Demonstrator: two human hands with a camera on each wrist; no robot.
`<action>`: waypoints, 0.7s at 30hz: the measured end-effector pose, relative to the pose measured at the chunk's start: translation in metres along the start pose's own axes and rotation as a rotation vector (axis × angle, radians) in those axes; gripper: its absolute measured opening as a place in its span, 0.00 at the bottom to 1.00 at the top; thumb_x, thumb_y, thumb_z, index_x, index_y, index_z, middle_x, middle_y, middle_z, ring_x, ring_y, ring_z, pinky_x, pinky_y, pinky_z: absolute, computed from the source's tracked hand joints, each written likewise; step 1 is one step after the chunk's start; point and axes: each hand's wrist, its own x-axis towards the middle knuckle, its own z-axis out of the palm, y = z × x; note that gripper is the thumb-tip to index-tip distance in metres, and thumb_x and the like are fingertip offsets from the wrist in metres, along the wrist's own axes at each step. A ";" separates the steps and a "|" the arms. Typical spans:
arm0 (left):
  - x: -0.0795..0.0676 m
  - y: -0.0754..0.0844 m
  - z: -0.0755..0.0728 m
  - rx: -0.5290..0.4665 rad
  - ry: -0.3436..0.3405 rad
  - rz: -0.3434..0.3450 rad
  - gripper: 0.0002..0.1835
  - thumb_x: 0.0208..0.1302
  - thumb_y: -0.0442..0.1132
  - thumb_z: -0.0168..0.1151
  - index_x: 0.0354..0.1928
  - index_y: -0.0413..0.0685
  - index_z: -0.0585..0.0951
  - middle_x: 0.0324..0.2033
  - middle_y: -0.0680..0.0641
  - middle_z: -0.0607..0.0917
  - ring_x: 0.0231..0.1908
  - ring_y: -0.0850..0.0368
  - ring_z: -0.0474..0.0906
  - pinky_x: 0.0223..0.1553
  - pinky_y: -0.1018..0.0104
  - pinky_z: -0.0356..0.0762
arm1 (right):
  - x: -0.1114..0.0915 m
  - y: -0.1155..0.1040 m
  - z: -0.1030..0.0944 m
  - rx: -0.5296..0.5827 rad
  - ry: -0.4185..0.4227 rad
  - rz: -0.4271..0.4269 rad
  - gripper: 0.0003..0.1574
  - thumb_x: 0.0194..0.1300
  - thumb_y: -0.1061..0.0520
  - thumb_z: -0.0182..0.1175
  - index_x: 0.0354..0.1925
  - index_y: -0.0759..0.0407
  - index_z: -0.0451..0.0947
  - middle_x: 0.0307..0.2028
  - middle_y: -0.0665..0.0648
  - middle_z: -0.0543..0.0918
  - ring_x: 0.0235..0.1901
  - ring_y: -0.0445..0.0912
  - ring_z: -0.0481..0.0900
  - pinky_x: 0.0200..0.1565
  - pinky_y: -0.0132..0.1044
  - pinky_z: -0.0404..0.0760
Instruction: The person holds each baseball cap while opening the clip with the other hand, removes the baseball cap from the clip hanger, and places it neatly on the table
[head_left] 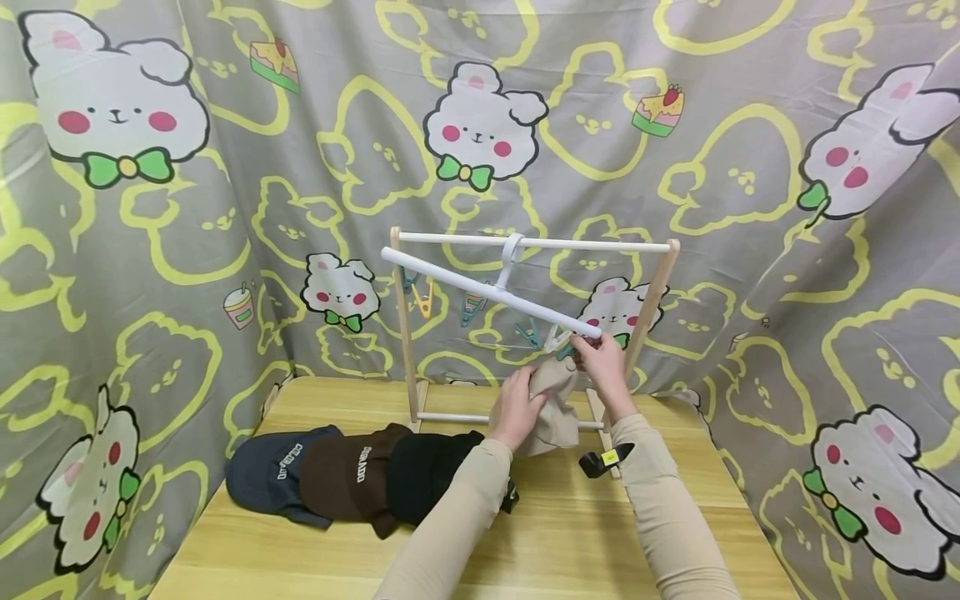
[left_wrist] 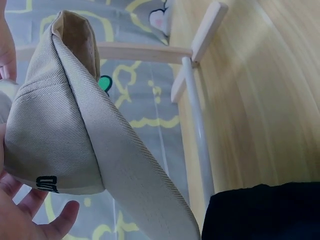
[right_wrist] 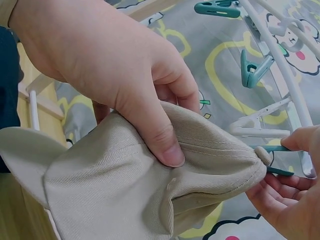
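My left hand (head_left: 519,408) grips a beige baseball cap (head_left: 553,412), its thumb pressed on the fabric in the right wrist view. The brim (left_wrist: 145,175) points away from the clip end, and dark lettering shows on the front. With its fingers, my right hand (head_left: 606,371) pinches a teal clip (right_wrist: 280,171) at the tip of the cap's crown. That clip is at the lower right end of a white clip hanger (head_left: 450,279), which tilts down to the right. More clips dangle from it, including a yellow clip (head_left: 424,300) and a teal clip (right_wrist: 255,70).
The hanger's hook (head_left: 512,250) hangs on the top rail (head_left: 600,245) of a wooden rack (head_left: 405,333). Left of my arms, a navy cap (head_left: 258,475), a brown cap (head_left: 337,475) and a black cap (head_left: 423,471) overlap on the table (head_left: 570,550). A patterned curtain (head_left: 615,200) surrounds the table.
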 end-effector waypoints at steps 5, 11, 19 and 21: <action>-0.002 -0.002 -0.001 0.005 0.006 0.005 0.22 0.60 0.42 0.68 0.55 0.45 0.76 0.49 0.44 0.84 0.47 0.46 0.79 0.51 0.57 0.76 | 0.000 -0.001 0.001 0.017 -0.001 0.001 0.20 0.64 0.51 0.63 0.44 0.66 0.72 0.27 0.52 0.77 0.20 0.34 0.78 0.26 0.28 0.82; -0.002 -0.004 -0.001 -0.004 0.010 0.006 0.23 0.60 0.43 0.68 0.56 0.46 0.77 0.50 0.44 0.84 0.49 0.46 0.79 0.53 0.57 0.76 | 0.001 0.000 0.002 0.037 -0.007 0.005 0.20 0.64 0.53 0.63 0.45 0.67 0.72 0.27 0.51 0.77 0.19 0.34 0.78 0.26 0.27 0.82; -0.003 -0.006 -0.001 -0.014 0.010 -0.006 0.23 0.59 0.42 0.69 0.56 0.46 0.76 0.50 0.44 0.84 0.48 0.46 0.79 0.52 0.57 0.76 | 0.000 0.001 0.002 0.055 -0.010 0.004 0.18 0.64 0.53 0.62 0.44 0.65 0.71 0.28 0.51 0.77 0.19 0.34 0.79 0.26 0.28 0.83; -0.003 -0.007 -0.001 -0.017 0.007 -0.006 0.23 0.59 0.42 0.69 0.56 0.46 0.76 0.50 0.44 0.84 0.48 0.46 0.79 0.52 0.57 0.76 | 0.000 0.001 0.002 0.059 -0.012 0.003 0.18 0.63 0.53 0.62 0.42 0.64 0.71 0.28 0.51 0.77 0.19 0.34 0.79 0.26 0.28 0.83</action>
